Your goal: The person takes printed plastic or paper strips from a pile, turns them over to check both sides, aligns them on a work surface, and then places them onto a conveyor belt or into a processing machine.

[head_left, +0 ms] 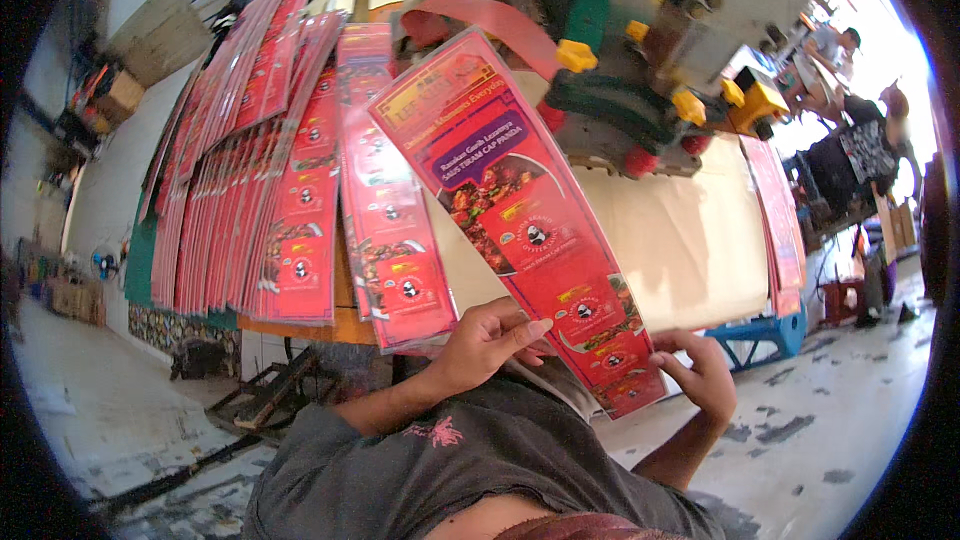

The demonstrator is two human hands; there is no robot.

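A long red printed strip (545, 230) slants across the middle in front of me, its top end far and to the left. It carries a purple label panel, a food picture and round panda emblems. My left hand (490, 345) is closed on its left edge, with the thumb lying on the printed face. At the lower right edge, my right hand (698, 372) pinches the strip between thumb and curled fingers. Just left of it lies a small stack of similar red strips (400, 260), reaching over the table's near edge.
Many more strips (230, 210) lie fanned in overlapping rows on the left. A machine with yellow knobs (620, 110) and a red band (490, 15) stands at the back. Pale sheeting (700, 240) covers the table; another strip stack (775, 220) sits right. Two people are at the far right.
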